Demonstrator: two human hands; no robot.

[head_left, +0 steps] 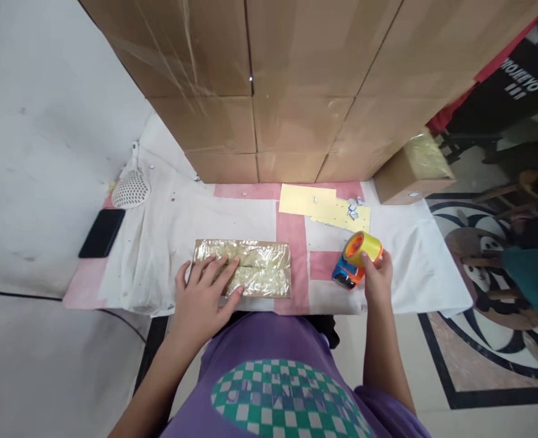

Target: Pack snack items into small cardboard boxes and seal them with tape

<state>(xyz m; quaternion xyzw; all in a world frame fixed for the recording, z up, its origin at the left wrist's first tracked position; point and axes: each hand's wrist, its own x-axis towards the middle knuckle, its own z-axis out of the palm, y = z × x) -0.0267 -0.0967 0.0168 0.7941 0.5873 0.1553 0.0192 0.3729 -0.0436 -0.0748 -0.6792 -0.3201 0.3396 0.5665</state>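
Note:
A flat cardboard box (264,271), its top covered with shiny clear tape, lies near the table's front edge. My left hand (209,289) rests on its left part, fingers stretched out across the taped top. To the right, my right hand (378,274) grips a tape dispenser (349,271) with a yellow roll on an orange and blue body. The dispenser is over the table cloth, apart from the box; whether it touches the cloth I cannot tell.
Stacked cardboard boxes (296,121) stand like a wall at the back. Yellow paper sheets (308,199) with small scraps lie before them. Another taped box (410,173) sits at the right. A phone (101,233) and a white strainer (132,187) lie at the left by the wall.

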